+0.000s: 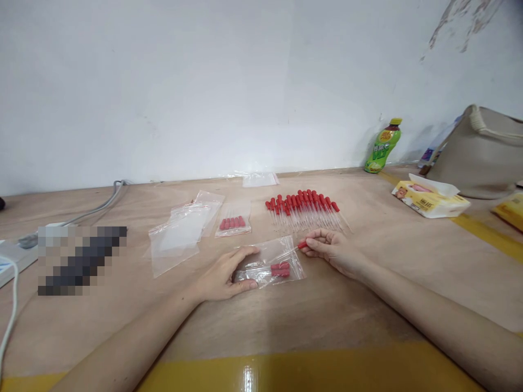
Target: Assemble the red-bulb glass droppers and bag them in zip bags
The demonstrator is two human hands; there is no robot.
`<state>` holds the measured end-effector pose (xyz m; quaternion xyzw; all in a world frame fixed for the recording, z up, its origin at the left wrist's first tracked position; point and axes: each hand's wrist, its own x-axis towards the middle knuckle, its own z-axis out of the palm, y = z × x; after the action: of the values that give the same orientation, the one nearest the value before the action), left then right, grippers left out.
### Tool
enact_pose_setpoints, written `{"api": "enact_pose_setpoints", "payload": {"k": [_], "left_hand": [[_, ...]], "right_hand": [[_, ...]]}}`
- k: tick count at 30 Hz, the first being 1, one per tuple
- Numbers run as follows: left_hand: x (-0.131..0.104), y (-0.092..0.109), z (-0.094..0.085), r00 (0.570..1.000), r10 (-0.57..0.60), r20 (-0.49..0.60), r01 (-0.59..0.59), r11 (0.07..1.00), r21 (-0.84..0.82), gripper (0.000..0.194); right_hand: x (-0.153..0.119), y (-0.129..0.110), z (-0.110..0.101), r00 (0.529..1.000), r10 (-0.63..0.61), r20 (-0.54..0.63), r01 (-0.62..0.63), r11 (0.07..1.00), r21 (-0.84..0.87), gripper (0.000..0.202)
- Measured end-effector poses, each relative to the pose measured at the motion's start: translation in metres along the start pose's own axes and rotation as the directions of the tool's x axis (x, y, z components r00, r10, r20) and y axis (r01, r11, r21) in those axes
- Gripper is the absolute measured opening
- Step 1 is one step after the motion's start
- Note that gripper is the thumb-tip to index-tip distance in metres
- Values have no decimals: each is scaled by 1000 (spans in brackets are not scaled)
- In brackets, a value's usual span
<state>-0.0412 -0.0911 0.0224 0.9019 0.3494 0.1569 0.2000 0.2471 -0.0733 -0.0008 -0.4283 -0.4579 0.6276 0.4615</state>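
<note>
My right hand (pixel 327 250) pinches the red rubber bulb of a glass dropper (pixel 302 245), its thin tube pointing left into the mouth of a clear zip bag (pixel 265 255). Inside that bag lie a few droppers with red bulbs (pixel 280 269). My left hand (pixel 229 274) grips the bag's left end, thumb and forefinger spread along its two edges. Just beyond, many loose droppers (pixel 302 202) lie side by side, bulbs toward the wall. A filled bag of droppers (pixel 232 222) rests to their left, and flat, unfilled zip bags (pixel 175 239) overlap further left.
More bags (pixel 260 179) lie against the wall. On the right stand a green drink bottle (pixel 383 147), a yellow tissue pack (pixel 433 199) and a beige handbag (pixel 478 152). A power strip (pixel 24 253) with cables and a blurred dark object (pixel 87 261) are at left.
</note>
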Motion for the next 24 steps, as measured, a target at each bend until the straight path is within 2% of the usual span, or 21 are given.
{"api": "enact_pose_setpoints", "payload": {"k": [3,8,13,15,17,21,24], "left_hand": [[0,1,0,1000,-7,3,7,1000,6,58],[1,0,0,1000,-8,10,8,1000,21,58],[2,2,-1,1000,-3,4,3,1000,24,57],[3,4,-2,1000,3,0,-3,1000,22,56],[3,5,-2,1000,8,-2,-8,1000,20,56],[3,5,-2,1000,5,-5,-5,1000,10,56],[3,4,-1,1000,13,-15,-13,1000,6,56]], "right_hand": [[-4,-3,-3,987,73,143,-57,992,-114,33],[0,-9,2,969,107,223,-42,960,-278,35],[12,-5,13,960,19,278,107,896,-431,30],[15,-4,16,947,-8,320,152,890,-429,28],[15,-3,19,945,1,327,143,898,-416,27],[11,-2,22,964,74,256,25,932,-363,34],[6,-3,22,960,128,250,-58,961,-271,36]]}}
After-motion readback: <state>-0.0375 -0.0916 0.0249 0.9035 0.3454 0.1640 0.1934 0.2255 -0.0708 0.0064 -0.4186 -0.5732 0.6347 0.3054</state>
